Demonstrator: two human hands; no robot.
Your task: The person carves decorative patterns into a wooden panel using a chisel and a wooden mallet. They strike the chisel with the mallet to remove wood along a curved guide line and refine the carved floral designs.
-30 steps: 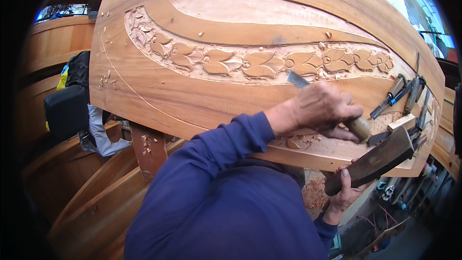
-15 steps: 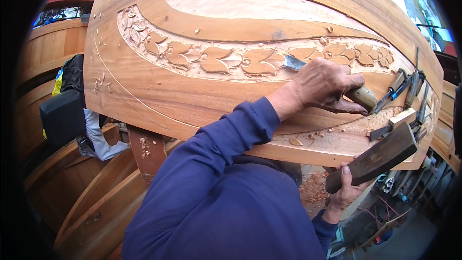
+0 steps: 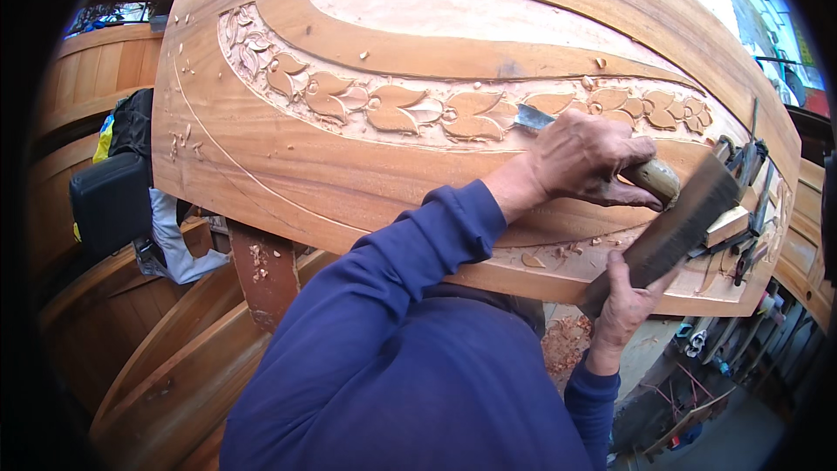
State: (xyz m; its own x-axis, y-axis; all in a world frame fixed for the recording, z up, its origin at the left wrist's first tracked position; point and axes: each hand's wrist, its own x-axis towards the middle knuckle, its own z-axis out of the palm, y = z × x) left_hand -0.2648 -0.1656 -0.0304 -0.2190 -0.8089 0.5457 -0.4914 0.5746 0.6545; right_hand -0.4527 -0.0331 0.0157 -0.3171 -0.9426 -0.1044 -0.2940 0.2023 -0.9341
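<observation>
The left hand (image 3: 588, 157) grips one wooden-handled steel chisel (image 3: 602, 148) — blade on the one carved brown wood panel (image 3: 349, 166). The right hand (image 3: 623, 305) clenches one dark flat wooden mallet (image 3: 671, 231) — perhaps touching the chisel's butt.

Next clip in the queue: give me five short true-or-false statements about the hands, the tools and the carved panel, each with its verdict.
1. The left hand grips a chisel whose blade rests on the carved leaf band. True.
2. The right hand is empty. False: it holds a dark wooden block used as a mallet.
3. The wooden panel is painted blue. False: it is bare brown wood; the sleeves are blue.
4. More carving tools lie on the panel's right end. True.
5. The carved band shows only straight lines. False: it shows leaf shapes.
</observation>
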